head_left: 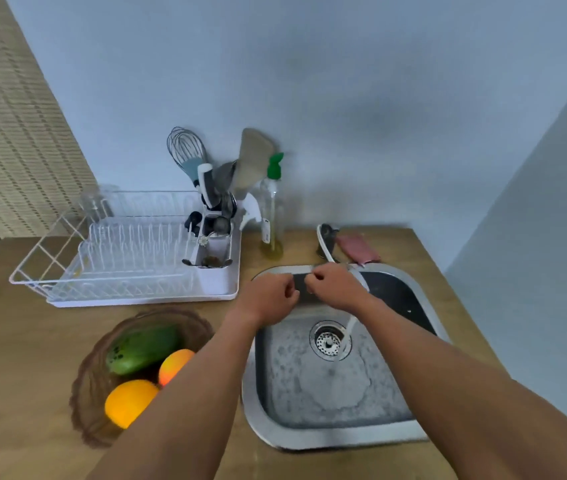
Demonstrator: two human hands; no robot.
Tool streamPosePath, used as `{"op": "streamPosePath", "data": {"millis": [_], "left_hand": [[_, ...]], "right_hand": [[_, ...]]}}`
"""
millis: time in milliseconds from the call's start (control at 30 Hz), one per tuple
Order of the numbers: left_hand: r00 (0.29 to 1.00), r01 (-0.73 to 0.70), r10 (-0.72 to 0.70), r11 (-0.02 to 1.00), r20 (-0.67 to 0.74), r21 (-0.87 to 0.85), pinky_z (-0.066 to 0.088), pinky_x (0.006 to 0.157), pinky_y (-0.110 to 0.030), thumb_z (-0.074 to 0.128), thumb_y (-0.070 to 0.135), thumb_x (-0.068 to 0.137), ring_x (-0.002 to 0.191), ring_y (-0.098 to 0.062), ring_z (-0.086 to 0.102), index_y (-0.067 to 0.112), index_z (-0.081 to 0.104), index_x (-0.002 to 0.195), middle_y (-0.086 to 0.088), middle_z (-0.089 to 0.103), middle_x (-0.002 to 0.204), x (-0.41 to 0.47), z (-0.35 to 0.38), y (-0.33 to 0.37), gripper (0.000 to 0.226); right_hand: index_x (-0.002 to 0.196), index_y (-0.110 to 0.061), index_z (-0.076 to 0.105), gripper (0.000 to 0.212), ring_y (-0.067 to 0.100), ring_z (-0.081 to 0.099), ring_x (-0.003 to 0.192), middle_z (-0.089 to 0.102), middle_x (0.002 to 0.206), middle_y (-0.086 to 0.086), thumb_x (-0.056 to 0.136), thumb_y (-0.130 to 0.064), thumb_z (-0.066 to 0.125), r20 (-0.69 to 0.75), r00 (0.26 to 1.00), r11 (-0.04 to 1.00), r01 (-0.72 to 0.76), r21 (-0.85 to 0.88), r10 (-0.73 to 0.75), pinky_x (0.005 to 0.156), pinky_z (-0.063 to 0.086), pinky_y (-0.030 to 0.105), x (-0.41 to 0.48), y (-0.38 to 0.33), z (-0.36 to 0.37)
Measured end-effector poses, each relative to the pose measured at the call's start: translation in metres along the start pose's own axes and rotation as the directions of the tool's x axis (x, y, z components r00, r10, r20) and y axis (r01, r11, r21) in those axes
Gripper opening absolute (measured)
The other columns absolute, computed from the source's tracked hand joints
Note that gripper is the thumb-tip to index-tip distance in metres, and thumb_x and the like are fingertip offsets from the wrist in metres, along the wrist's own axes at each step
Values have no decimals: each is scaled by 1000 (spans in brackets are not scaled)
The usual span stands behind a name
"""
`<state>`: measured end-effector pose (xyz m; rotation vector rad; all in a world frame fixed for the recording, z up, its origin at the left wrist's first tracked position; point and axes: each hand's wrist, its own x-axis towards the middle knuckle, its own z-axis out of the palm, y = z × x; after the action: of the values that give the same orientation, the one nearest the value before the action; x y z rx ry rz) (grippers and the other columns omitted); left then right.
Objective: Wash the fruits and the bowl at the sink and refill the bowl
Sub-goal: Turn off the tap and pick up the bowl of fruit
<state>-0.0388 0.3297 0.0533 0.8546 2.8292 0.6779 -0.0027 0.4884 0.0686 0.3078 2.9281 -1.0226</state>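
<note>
Over the sink point(327, 441), both hands point(304, 289) half-curled, empty; tap point(327, 249) running. Bowl point(91, 400) at 8 o'clock: wet fingers may drop fruit point(129, 401).

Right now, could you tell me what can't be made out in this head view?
- Faucet spout: the right hand covers it.
- Fruit bowl, near right side: behind the left forearm; more fruit there is uncertain.
- Both hands' grip: curled fingers, any contents hidden.
- Utensil caddy contents: blurred.
</note>
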Motion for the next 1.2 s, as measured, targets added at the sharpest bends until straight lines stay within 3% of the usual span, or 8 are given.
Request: {"op": "streamPosePath", "data": {"millis": [133, 233, 333, 467, 700, 867, 1000, 1200], "left_hand": [[998, -51, 51, 999, -36, 11, 33, 63, -29, 54, 31, 92, 83, -27, 60, 14, 62, 89, -7, 69, 93, 29, -1, 33, 20], [995, -66, 65, 998, -72, -18, 31, 56, -27, 54, 29, 94, 77, -19, 53, 16, 59, 90, -5, 68, 94, 47, 1, 45, 14], [995, -36, 30, 997, -93, -70, 39, 65, -28, 55, 32, 93, 85, -21, 60, 19, 62, 98, -2, 69, 99, 65, 7, 49, 15], [998, 9, -16, 994, -60, -112, 43, 72, -31, 54, 37, 93, 93, -20, 63, 21, 66, 105, 0, 69, 99, 83, 21, 46, 23], [997, 67, -71, 986, -25, -150, 45, 84, -33, 53, 40, 92, 103, -20, 58, 23, 63, 115, -2, 63, 109, 104, 37, 43, 30], [993, 100, -112, 973, -47, -206, 50, 83, -34, 57, 36, 92, 96, -17, 59, 21, 64, 109, 1, 64, 105, 110, 44, 49, 24], [963, 210, -250, 931, -102, -298, 48, 74, -30, 58, 35, 91, 87, -13, 60, 23, 63, 98, 5, 66, 96, 110, 48, 50, 15], [962, 229, -256, 945, -92, -232, 42, 68, -29, 57, 29, 92, 79, -15, 59, 22, 59, 87, 1, 67, 90, 101, 39, 48, 8]], "right_hand": [[57, -9, 50, 31, 18, 41, 58, 50, 60, 11, 85, -22, 50, -36, 999, 996, -30, 80, 33, 58, 33, 34, 12, 10, -30], [54, -12, 51, 33, 18, 43, 56, 52, 58, 6, 86, -19, 49, -127, 991, 992, -19, 127, 35, 58, 32, 33, 27, 15, -45], [70, -8, 62, 35, 25, 56, 67, 64, 71, 11, 89, -27, 40, -194, 981, 1000, -16, 4, 17, 69, 39, 35, 52, 30, -57], [106, -17, 62, 45, 31, 60, 104, 66, 111, 11, 83, -36, 28, -72, 997, 987, 25, -162, -37, 97, 44, 46, 79, 47, -59], [118, -26, 52, 56, 29, 60, 108, 62, 120, 0, 79, -44, 16, 0, 999, 910, 45, -413, -50, 97, 41, 54, 106, 61, -47], [129, -15, 54, 40, 24, 49, 121, 54, 134, 6, 97, -28, 33, -38, 995, 961, 85, -262, -98, 102, 30, 35, 102, 66, -44], [134, -16, 51, 42, 27, 45, 129, 51, 141, 9, 101, -30, 29, 43, 997, 984, 77, -158, -71, 109, 32, 41, 94, 69, -43], [116, -15, 57, 43, 28, 55, 108, 60, 121, 14, 101, -37, 24, 90, 995, 991, 55, -123, -44, 82, 34, 34, 88, 61, -51]]}}
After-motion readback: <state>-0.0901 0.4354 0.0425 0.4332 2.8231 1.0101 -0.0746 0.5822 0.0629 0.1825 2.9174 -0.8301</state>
